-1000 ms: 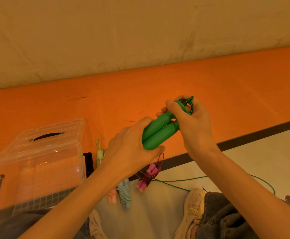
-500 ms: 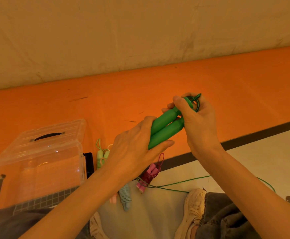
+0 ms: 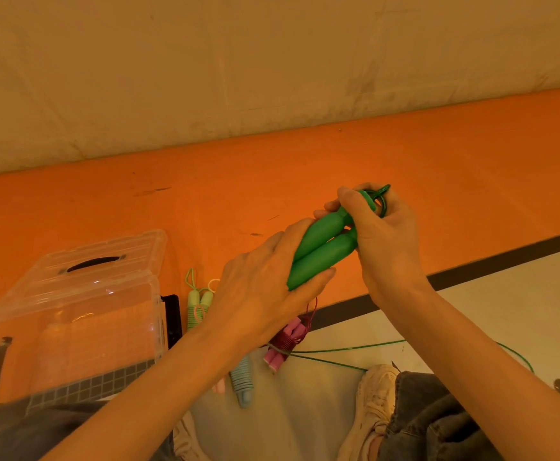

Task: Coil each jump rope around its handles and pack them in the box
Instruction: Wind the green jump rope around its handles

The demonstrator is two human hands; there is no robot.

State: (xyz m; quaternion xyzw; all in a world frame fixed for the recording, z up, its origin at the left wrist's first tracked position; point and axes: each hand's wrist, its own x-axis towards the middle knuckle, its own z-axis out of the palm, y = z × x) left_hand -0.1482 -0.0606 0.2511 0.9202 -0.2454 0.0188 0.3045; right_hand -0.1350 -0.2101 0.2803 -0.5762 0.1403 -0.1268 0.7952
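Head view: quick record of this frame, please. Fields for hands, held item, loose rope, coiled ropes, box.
left hand: grips butt end of the green handles
right hand: grips the handles' rope end, with a green loop at the fingers
green rope: mostly uncoiled, trailing on the floor
coiled ropes: pink, blue, light green, all on the floor
box: clear, lid up; no rope visible inside

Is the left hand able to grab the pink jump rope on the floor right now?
Probably not yet: the left hand grips the green handles. The pink jump rope lies just below it, uncovered.
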